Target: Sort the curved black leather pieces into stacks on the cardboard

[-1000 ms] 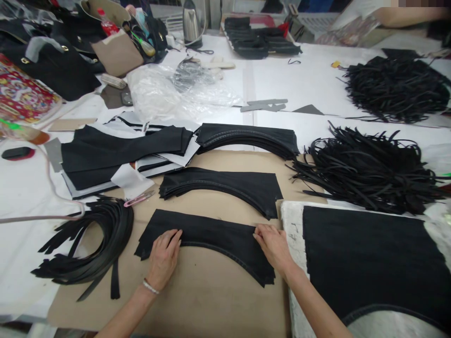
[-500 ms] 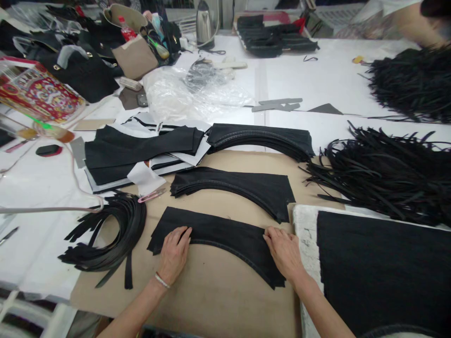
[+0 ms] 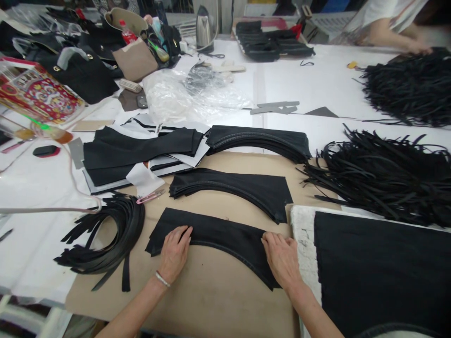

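A curved black piece (image 3: pixel 218 232) lies on the brown board, with edges of other layers showing at its ends. My left hand (image 3: pixel 175 251) rests on its left part, fingertips together at the curved edge. On the right part lies my right hand (image 3: pixel 282 258), fingers bent and pressed on the black material. Behind it are a second curved black stack (image 3: pixel 229 188) and a third one (image 3: pixel 259 138) farther back. A coil of black strips (image 3: pixel 130 230) sits left of my left hand.
Right of the board, a white-edged slab (image 3: pixel 306 244) carries a black sheet (image 3: pixel 380 267). Loose black strips (image 3: pixel 380 173) lie behind it. Black and white pieces (image 3: pixel 134 155), pink snips (image 3: pixel 151 196) and clear plastic (image 3: pixel 190 91) are at the back left. Another person's hand (image 3: pixel 419 46) touches a far strip pile (image 3: pixel 405 89).
My right hand has shifted slightly left and covers more of the piece's right end. My left hand has hardly moved. The other person's arm shows more fully.
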The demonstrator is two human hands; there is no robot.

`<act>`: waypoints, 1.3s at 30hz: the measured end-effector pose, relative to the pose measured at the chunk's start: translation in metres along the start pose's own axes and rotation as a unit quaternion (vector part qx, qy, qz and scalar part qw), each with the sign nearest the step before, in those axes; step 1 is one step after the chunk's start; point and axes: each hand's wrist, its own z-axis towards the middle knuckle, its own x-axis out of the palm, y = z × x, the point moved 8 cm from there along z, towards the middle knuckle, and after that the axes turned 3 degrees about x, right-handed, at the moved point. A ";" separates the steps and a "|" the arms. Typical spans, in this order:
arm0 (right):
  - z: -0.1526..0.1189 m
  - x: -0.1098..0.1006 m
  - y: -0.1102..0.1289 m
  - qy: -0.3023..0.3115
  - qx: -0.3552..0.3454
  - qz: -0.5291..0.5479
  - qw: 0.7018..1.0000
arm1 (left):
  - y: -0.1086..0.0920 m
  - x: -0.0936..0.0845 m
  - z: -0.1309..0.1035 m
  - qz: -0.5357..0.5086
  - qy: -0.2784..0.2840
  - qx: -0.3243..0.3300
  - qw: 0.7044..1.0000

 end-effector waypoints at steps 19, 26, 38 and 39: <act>0.005 0.011 -0.015 -0.033 0.041 0.011 0.999 | 0.002 0.007 -0.006 0.008 0.004 0.001 1.000; -0.008 -0.004 -0.026 -0.070 0.075 0.026 0.994 | 0.003 0.006 -0.006 0.005 -0.010 0.002 1.000; -0.043 0.014 -0.002 -0.040 0.028 -0.001 0.999 | 0.003 0.007 -0.008 0.020 -0.020 0.020 0.999; -0.044 0.014 -0.002 -0.041 0.027 -0.004 0.999 | 0.003 0.007 -0.008 0.022 -0.019 0.022 0.999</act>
